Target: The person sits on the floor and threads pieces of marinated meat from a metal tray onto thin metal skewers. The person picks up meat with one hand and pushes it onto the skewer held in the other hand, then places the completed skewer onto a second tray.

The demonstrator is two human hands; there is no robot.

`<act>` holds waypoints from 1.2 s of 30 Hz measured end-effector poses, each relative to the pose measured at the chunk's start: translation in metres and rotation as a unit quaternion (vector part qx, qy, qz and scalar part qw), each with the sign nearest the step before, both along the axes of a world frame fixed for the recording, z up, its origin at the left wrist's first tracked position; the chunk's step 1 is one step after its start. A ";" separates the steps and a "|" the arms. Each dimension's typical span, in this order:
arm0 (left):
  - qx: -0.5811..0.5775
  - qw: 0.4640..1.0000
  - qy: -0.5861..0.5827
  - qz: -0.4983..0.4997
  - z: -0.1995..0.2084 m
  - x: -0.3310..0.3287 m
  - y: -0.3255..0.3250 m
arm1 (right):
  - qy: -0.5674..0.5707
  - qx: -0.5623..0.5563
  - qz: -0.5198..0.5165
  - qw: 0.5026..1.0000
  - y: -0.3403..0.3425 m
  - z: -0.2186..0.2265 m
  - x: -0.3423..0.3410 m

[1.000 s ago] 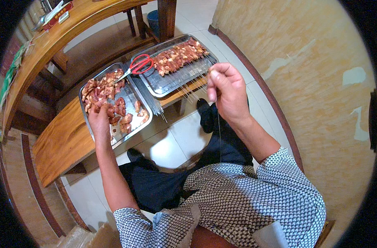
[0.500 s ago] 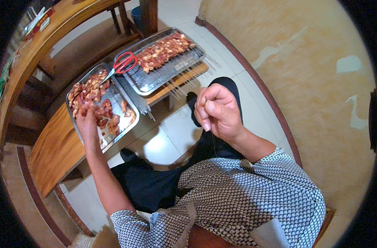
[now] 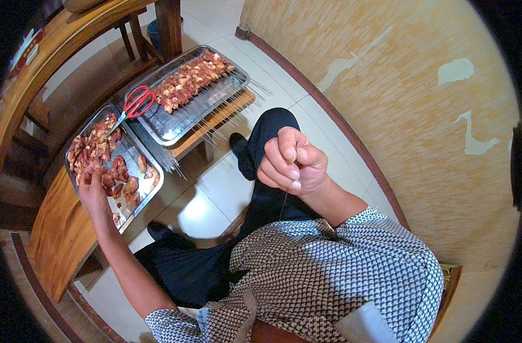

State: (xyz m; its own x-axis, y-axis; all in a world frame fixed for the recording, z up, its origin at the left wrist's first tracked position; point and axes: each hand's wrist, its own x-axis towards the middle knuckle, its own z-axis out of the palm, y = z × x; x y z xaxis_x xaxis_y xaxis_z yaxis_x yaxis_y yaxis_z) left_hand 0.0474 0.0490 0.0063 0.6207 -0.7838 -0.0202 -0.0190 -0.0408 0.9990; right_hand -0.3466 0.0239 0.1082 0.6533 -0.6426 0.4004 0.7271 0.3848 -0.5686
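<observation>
My left hand (image 3: 95, 191) reaches into the left metal tray (image 3: 148, 201), its fingertips closed on a piece of raw meat among the loose chunks of meat (image 3: 99, 140). My right hand (image 3: 295, 161) is raised above my knee, fingers curled and closed around a thin metal skewer (image 3: 282, 207). The skewer's lower part hangs below the fist toward my shirt; the rest is hidden in the fingers. Red-handled scissors (image 3: 126, 112) rest across the left tray's far edge, blades toward the meat.
A second metal tray (image 3: 168, 137) holds a row of meat skewers (image 3: 193, 79), their bare ends jutting over its right side. Bare skewers (image 3: 170, 162) lie between the trays. Both trays rest on a wooden bench (image 3: 59, 240). A wall (image 3: 386, 126) rises on the right.
The view has shifted, so trays and bench appear farther left. My right hand's fingers have curled over more, hiding the skewer's top. The left hand stays among the meat.
</observation>
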 end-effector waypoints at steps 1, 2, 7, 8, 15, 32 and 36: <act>0.002 1.000 0.013 0.002 0.001 -0.004 0.000 | 0.002 0.005 0.000 1.000 0.000 0.000 0.000; 0.004 1.000 0.025 0.005 0.002 -0.006 0.000 | 0.008 0.006 -0.004 1.000 0.000 0.001 0.000; -0.030 0.999 -0.008 0.024 -0.016 0.020 0.001 | 0.037 0.011 -0.011 0.999 -0.003 -0.002 0.016; -0.046 0.997 -0.042 0.054 -0.021 0.025 0.002 | 0.045 0.014 -0.007 0.999 -0.003 -0.009 0.021; -0.038 0.992 0.044 0.116 0.010 0.030 0.011 | 0.439 0.008 -0.069 0.896 0.045 -0.103 0.041; -0.095 0.956 0.271 -0.062 0.026 0.000 0.009 | 0.464 -0.202 0.089 0.858 -0.067 -0.077 0.181; -0.082 0.954 0.286 -0.048 0.021 0.006 0.009 | 0.526 -0.163 0.118 0.826 -0.089 -0.074 0.192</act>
State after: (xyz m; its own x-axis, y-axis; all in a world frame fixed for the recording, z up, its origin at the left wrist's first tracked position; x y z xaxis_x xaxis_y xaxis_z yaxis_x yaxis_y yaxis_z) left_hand 0.0539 0.0584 0.0271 0.4710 -0.8578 -0.2058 0.5351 0.0923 0.8398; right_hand -0.1542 -0.0646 0.0345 0.8415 -0.4180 -0.3422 -0.3089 0.1473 -0.9396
